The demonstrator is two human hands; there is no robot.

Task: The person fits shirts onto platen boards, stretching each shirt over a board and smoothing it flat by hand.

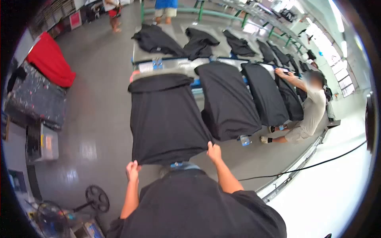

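A black cloth garment (168, 119) lies stretched over the nearest board, its far end bunched in a thick fold. At its near left corner, my left hand (133, 170) is closed on the edge. My right hand (214, 151) pinches the near right corner. The near edge hangs between the two hands, with a small blue and metal part (176, 164) just below it. Right beside this garment, a second black garment (228, 101) covers the neighbouring board.
More black garments (266, 95) lie on boards to the right, where a co-worker (315, 103) reaches over one. Others (158, 39) lie across the far side. Red cloth (51, 59) drapes a dark table at left. A black cable (301, 168) crosses at right.
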